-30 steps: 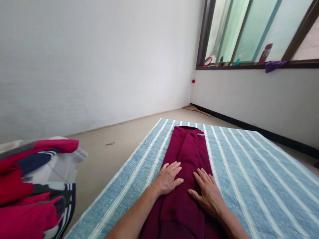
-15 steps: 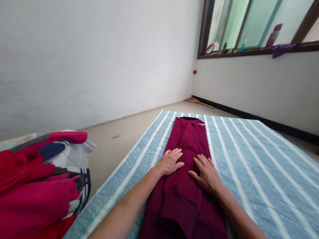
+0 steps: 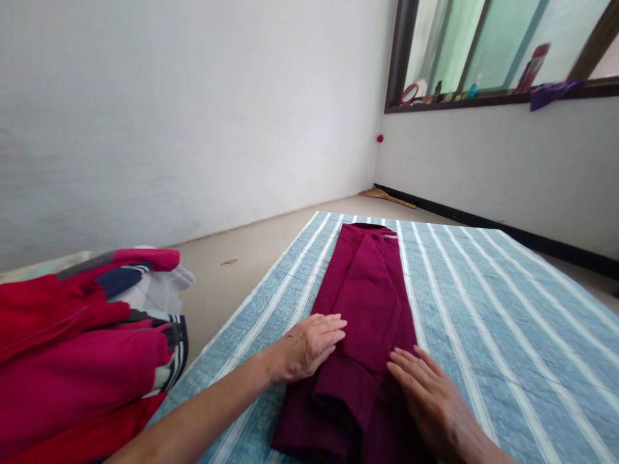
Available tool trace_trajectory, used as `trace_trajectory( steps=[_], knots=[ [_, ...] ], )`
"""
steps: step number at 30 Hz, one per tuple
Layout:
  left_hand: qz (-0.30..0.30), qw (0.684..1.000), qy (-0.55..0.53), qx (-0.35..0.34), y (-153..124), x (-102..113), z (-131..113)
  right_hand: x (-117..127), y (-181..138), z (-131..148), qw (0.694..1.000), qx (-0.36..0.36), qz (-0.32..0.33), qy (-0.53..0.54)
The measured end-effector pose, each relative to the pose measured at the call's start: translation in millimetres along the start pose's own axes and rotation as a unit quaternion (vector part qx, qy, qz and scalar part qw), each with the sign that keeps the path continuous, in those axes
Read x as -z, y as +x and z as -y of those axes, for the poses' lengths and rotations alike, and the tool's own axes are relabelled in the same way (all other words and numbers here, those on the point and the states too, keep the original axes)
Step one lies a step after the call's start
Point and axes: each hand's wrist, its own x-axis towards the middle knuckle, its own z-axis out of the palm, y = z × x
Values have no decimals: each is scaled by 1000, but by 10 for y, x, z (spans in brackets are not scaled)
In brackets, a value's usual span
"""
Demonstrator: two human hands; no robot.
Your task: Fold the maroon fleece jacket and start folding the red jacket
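The left hand (image 3: 309,345) lies palm-down, fingers extended and open, on the left edge of the folded maroon garment (image 3: 367,303), which lies lengthwise on the striped mat (image 3: 483,322). The right hand (image 3: 432,399) rests flat, fingers open, on the garment's right side. The garment's near end is cut off by the frame.

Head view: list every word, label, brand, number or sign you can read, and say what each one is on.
No text reads in this view.
Red packet on the window sill: print too blurred to read.
Maroon garment: a small tag at the collar, too small to read.
Clothes pile: stripes only, no lettering.
Striped mat and wall: no markings.
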Motion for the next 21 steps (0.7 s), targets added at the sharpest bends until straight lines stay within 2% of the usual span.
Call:
trace_trajectory(
  steps=[2,5,9,17,21],
  knots=[
    [9,1000,12,-10,-112,41,-55,36,-121,5,1000,23,18,8],
    [30,999,20,-17,-190,100,-86,65,-250,-19,997,20,78,8],
    [61,997,44,-20,-229,138,-25,86,-336,-82,990,17,138,-16],
    [124,987,97,-32,-409,195,141,161,-197,-143,990,48,127,-25],
    [139,985,89,-48,-423,233,146,170,-149,-172,990,36,136,-1]
  ],
)
